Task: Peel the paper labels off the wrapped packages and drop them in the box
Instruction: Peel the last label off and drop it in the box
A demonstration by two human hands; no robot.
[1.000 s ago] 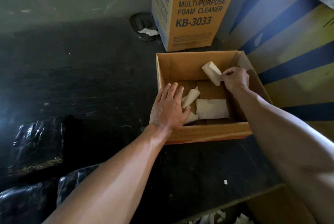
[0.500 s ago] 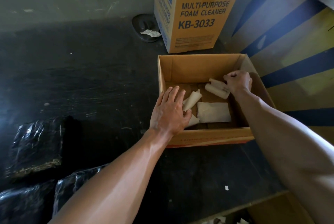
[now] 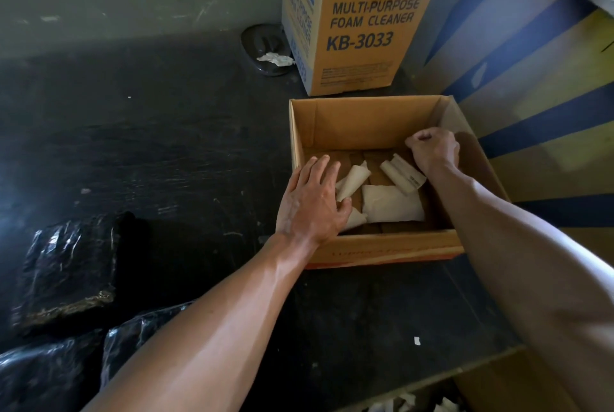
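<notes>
Dropped rolled label [image 3: 402, 175] now flat in box [image 3: 365, 119], diagonal near-right to far-left; right hand [image 3: 433, 149] fisted empty, left hand [image 3: 314, 200] open.

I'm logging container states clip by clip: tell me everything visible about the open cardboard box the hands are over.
The low, open-topped brown cardboard box sits on the dark tabletop, in front of a taller printed foam-cleaner carton. Its front wall carries a red band with blurred lettering. Inside lie several pale paper labels, some curled, one flat. The left hand rests on its left wall, fingers reaching inside; the right hand, loosely closed, hovers over the right rear corner, above a rolled label.
</notes>
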